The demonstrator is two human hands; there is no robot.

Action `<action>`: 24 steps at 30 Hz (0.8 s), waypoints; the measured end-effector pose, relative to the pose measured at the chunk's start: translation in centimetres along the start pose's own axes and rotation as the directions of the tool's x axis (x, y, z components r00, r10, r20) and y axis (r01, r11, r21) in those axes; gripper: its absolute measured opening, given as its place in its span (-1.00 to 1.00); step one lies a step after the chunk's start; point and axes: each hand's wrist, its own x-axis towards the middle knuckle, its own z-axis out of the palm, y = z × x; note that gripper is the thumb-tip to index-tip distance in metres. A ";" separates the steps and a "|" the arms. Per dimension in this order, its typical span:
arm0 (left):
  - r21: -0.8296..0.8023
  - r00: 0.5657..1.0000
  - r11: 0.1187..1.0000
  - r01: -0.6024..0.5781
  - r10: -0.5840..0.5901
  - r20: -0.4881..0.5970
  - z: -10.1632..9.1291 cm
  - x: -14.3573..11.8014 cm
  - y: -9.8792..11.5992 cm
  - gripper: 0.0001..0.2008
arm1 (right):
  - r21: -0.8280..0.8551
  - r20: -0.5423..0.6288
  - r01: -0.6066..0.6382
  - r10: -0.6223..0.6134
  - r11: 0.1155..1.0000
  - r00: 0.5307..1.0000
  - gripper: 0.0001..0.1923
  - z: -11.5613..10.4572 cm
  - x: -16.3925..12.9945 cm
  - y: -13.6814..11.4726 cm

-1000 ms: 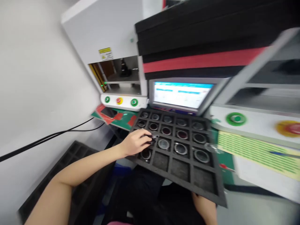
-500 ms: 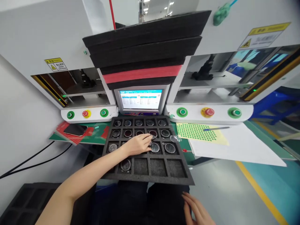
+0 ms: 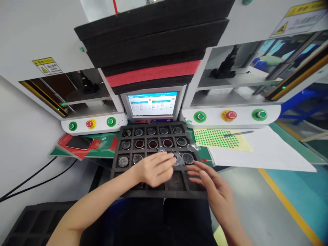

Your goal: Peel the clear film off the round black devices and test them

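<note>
A black foam tray (image 3: pixel 116 154) with square pockets rests on my lap against the bench edge. Most back pockets hold round metal-rimmed parts (image 3: pixel 139 144); the front pockets look bare. My left hand (image 3: pixel 155 169) hovers over the tray's middle, fingers closed on a small round part in clear wrapping (image 3: pixel 177 159), which is blurred. To its right, my right hand (image 3: pixel 211 182) is over the tray's front right corner, fingers spread and holding nothing, close to the wrapped part.
Behind the tray stands a monitor (image 3: pixel 153 104) with stacked black foam trays (image 3: pixel 153 41) on top. Button panels (image 3: pixel 91 123) (image 3: pixel 230 115) flank it. A phone (image 3: pixel 80 142) lies at the left; a sheet of green stickers (image 3: pixel 217 138), a pen (image 3: pixel 238 134) and white paper (image 3: pixel 258 152) at the right.
My left hand lifted a round part from the tray's middle and drew it toward me. My right hand rose from beside my lap toward it. The view swung right, then steadied.
</note>
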 end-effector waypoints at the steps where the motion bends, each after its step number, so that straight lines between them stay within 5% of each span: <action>1: -0.060 0.999 0.998 0.023 -0.021 0.030 -0.2 -0.3 1.1 -0.79 | 0.116 0.134 -0.132 0.116 0.984 0.984 -0.53 0.4 0.3 -0.4; 5: -0.335 0.973 0.914 0.228 -0.201 0.112 -0.8 -2.2 4.9 -0.85 | 0.302 0.464 -0.428 0.261 0.852 0.847 -0.55 1.2 0.1 -1.6; 7: -0.444 0.952 0.851 0.281 -0.304 0.020 -1.2 -2.9 6.2 -0.84 | 0.305 0.497 -0.438 0.251 0.846 0.830 -0.60 1.1 -0.6 -1.9; 9: -0.575 0.855 0.740 0.349 -0.502 -0.128 -1.6 -2.9 7.3 -0.73 | 0.230 0.512 -0.397 0.236 0.888 0.826 -0.65 1.1 -1.1 -1.9; 11: -0.791 0.694 0.451 0.414 -0.719 -0.046 -1.5 -2.5 8.3 -0.61 | 0.112 0.504 -0.280 0.188 0.953 0.843 -0.73 1.2 -1.6 -1.6; 14: -0.890 0.540 -0.143 0.434 -0.749 0.383 -0.5 -1.5 9.8 -0.45 | -0.016 0.418 0.023 -0.014 1.000 0.908 -0.83 1.7 -2.2 -0.7; 15: -0.868 0.498 -0.252 0.429 -0.735 0.460 0.0 -1.2 10.3 -0.46 | -0.051 0.361 0.145 -0.117 0.988 0.925 -0.84 1.9 -2.4 -0.4; 17: -0.852 0.411 -0.329 0.407 -0.767 0.493 0.7 -0.9 11.1 -0.51 | -0.145 0.236 0.367 -0.328 0.919 0.915 -0.83 2.1 -2.8 0.0; 20: -0.859 0.373 -0.362 0.363 -0.788 0.490 1.2 -1.0 11.7 -0.55 | -0.276 0.163 0.543 -0.518 0.793 0.840 -0.86 2.1 -3.1 -0.2; 24: -0.850 0.419 -0.475 0.229 -0.740 0.526 1.0 -0.8 11.7 -0.60 | -0.286 0.193 0.622 -0.593 0.728 0.782 -0.86 2.0 -3.4 -0.9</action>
